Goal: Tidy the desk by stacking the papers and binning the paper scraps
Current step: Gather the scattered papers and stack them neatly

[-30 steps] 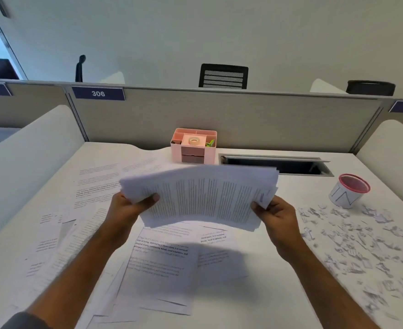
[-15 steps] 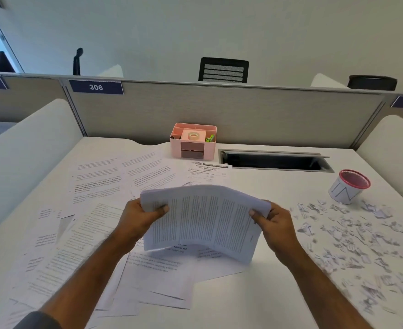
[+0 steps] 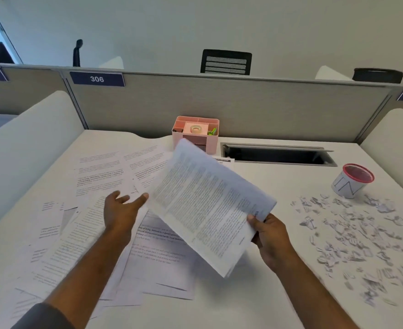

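a roll of tape (image 3: 196,129) and something green are seen in the pink organiser (image 3: 210,141) at upper centre; its front is partly covered by the sheaf of papers (image 3: 207,205). the inside of the red-rimmed cup (image 3: 352,181) at right cannot be made out. the sheaf is pinched at its right corner by the right hand (image 3: 270,236), tilted in mid-frame. the left hand (image 3: 119,210) is spread, fingers straight, above loose sheets (image 3: 96,176). blurred scraps (image 3: 361,233) are scattered on the desk (image 3: 278,181) at right.
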`<state>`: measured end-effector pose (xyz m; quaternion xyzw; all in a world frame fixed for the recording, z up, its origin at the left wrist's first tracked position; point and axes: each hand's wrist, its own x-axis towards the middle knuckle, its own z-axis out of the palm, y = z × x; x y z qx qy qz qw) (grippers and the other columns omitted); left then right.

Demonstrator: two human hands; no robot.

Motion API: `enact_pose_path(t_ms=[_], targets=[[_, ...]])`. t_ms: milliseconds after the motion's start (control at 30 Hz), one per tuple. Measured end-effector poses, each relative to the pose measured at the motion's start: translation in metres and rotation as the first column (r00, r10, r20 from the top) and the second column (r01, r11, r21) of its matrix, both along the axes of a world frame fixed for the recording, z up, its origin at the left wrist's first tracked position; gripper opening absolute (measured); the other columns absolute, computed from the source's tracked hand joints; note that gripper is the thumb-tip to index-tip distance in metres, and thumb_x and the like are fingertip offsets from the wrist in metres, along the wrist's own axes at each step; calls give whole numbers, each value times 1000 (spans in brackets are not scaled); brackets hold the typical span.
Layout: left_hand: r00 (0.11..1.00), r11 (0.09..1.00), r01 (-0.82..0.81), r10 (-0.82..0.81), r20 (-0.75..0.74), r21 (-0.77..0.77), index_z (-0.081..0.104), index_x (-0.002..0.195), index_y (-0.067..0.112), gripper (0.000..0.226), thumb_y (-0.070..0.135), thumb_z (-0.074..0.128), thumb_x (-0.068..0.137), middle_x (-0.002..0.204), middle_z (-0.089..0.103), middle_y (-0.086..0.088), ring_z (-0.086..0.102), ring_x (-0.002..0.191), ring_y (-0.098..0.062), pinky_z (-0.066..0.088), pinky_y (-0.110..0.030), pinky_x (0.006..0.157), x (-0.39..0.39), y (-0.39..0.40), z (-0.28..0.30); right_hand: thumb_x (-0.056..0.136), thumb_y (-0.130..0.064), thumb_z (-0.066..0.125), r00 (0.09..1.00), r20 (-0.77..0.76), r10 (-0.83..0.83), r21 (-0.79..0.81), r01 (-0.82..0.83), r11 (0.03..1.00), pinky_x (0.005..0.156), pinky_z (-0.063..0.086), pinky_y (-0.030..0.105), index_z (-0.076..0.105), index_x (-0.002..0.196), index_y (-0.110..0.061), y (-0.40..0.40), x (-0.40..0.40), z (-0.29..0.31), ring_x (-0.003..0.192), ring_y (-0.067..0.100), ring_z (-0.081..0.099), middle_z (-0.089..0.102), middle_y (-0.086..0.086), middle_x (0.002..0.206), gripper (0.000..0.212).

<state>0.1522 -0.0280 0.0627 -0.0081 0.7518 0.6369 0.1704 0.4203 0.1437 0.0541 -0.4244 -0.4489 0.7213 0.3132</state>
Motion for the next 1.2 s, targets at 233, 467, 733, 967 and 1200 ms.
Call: enact_pose_path(t_ms=[233,467,733,967,1200], targets=[[824,901,387,-434,364,198,56,135,8,73,46,76,76,123,68,-12,69,107,-33,56,-45,95,50,-14,-8,93,4,52,944,-230,-236,-359,143,922,71,61,41,63,109,-13,-29,-12,-19,94,28,66,72,8,105,26],[862,900,331,-411,297,284,63,123,20,31,14,69,93,115,75,-3,74,98,-31,59,-55,84,84,7,-12,90,7,54,945,-270,-184,-397,65,916,71,61,48,63,113,-13,-66,-25,-28,101,32,67,74,11,109,31],[899,912,398,-409,159,99,65,115,29,28,16,73,90,105,77,4,76,85,-26,63,-47,72,48,-4,-10,87,0,59,980,-197,-25,-312,-39,949,64,59,39,65,114,-10,-63,-21,-22,86,26,73,75,12,105,29],[739,749,647,-662,122,144,65,120,17,44,24,79,79,111,76,-5,74,97,-29,62,-46,79,4,-29,-4,94,-19,59,957,-59,283,-125,-288,949,77,58,39,65,120,-14,-51,-23,-6,98,27,71,73,6,114,27],[658,670,733,-742,128,117,66,120,16,44,29,78,79,113,76,-2,74,100,-26,62,-38,79,-20,-40,-7,92,-1,59,963,15,271,-88,-268,959,87,56,45,67,115,-9,-67,-61,-8,97,30,72,74,9,109,26]])
